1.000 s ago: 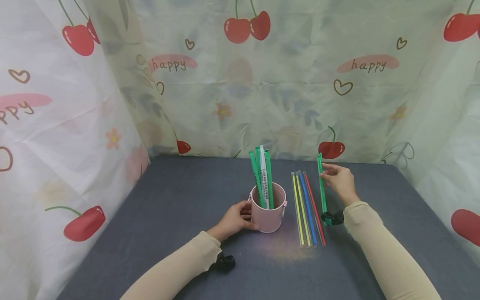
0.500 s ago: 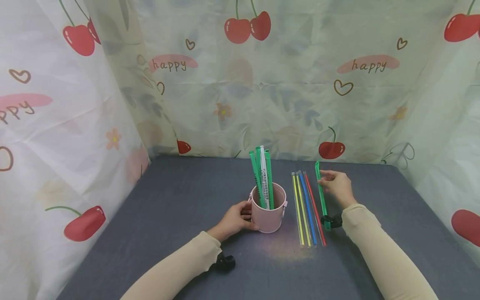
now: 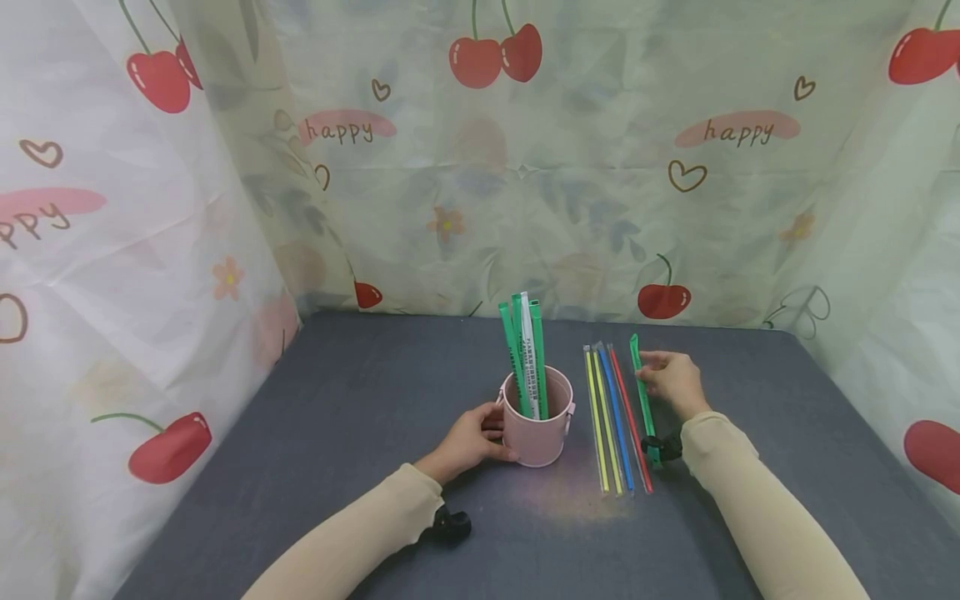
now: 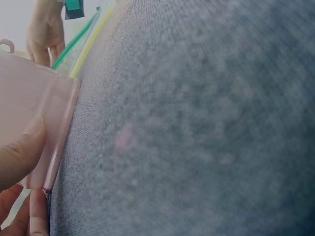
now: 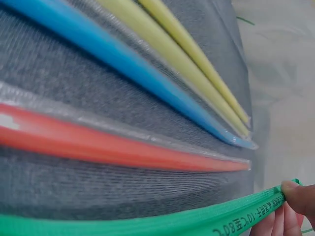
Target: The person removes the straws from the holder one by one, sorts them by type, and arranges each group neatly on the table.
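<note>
My left hand (image 3: 470,442) grips the side of a small pink bucket (image 3: 534,443), thumb toward the front and fingers behind. Several straws in green wrappers (image 3: 511,350) and one in a white wrapper (image 3: 529,358) stand upright inside, leaning slightly left. A green-wrapped straw (image 3: 646,407) is pinched by my right hand (image 3: 675,385) near its far end; the right wrist view shows the thumb pressing on its printed wrapper. It runs alongside a red straw (image 3: 630,417), to the right of it.
Left of the red straw lie a blue straw (image 3: 616,417) and two yellow straws (image 3: 596,419), all in clear wrappers and roughly parallel. Dark cloth covers the table (image 3: 360,375). Cherry-printed curtains (image 3: 480,192) enclose the back and sides.
My right hand has come down and slightly toward me with the green-wrapped straw, whose far end has dropped closer to the table. The left hand and bucket have stayed put.
</note>
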Tool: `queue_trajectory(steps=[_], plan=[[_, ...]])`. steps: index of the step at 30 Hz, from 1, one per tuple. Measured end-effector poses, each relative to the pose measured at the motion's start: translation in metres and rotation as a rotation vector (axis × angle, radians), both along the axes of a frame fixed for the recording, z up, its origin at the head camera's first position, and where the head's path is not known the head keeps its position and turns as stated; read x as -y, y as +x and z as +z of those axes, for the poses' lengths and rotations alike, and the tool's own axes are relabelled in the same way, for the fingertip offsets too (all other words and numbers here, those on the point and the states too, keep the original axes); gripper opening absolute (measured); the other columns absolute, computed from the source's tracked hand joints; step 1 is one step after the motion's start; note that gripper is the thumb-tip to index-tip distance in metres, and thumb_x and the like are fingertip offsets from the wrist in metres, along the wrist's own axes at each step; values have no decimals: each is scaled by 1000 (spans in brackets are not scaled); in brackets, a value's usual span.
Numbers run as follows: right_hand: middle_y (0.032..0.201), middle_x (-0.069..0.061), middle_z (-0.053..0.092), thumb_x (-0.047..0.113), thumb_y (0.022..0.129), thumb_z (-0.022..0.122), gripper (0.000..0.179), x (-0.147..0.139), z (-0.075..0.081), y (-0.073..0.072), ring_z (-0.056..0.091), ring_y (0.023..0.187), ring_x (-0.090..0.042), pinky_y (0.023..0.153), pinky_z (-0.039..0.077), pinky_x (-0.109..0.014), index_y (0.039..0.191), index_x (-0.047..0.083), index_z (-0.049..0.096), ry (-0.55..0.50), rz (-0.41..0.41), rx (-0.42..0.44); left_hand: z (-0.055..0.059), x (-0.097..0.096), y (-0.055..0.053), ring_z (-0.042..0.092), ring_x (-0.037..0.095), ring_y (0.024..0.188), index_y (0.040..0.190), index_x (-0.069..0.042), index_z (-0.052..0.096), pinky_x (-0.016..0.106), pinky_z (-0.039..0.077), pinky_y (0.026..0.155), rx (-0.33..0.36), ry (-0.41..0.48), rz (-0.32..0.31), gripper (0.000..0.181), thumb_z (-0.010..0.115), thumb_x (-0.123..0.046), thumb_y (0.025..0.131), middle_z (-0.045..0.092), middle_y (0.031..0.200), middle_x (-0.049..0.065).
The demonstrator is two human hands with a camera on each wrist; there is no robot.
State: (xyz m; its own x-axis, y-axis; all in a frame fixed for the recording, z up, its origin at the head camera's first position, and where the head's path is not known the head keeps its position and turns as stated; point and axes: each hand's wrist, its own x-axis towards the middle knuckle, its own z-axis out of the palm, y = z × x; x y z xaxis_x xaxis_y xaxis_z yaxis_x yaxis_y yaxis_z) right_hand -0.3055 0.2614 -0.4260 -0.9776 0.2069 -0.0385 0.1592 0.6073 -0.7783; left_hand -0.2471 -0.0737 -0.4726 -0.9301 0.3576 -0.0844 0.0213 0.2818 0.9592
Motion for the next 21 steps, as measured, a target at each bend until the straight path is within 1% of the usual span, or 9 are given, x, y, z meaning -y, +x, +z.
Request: queue_trajectory(steps=[4, 11, 15, 18, 21], plan=[[119, -24, 65, 7, 91, 65, 42, 0, -4, -1, 70, 92, -27, 73, 60, -36, 132, 0, 57, -5, -1, 26, 0, 0, 0, 58, 28, 117, 135, -2, 49, 41, 52, 96, -3, -1, -1, 74, 84, 1, 70, 56, 133, 14], [116, -26, 65, 4, 90, 65, 40, 0, -10, -3, 70, 89, -28, 69, 60, -35, 129, -2, 58, -10, -13, 48, 0, 0, 0, 59, 29, 117, 135, -1, 49, 40, 53, 96, -7, -8, 1, 73, 83, 2, 71, 56, 132, 15], [117, -27, 64, 3, 90, 64, 40, 0, -14, -4, 70, 93, -31, 70, 60, -35, 128, -4, 57, -25, -15, 65, -1, -1, -2, 58, 31, 116, 134, 1, 49, 42, 53, 95, -1, -16, 3, 71, 82, 4, 71, 57, 131, 17], [118, -27, 64, 3, 90, 64, 40, -1, -14, -3, 70, 91, -29, 71, 60, -34, 129, -6, 57, -34, -10, 79, -1, -1, -2, 58, 31, 117, 134, 1, 49, 41, 53, 95, 2, -15, 4, 71, 82, 4, 71, 57, 131, 17], [118, -28, 63, 2, 90, 65, 40, -1, -15, -3, 70, 86, -25, 70, 60, -34, 128, -6, 57, -36, -4, 90, 0, -1, 0, 59, 29, 116, 134, -1, 49, 39, 54, 94, -1, -10, 4, 72, 82, 3, 71, 57, 131, 15]])
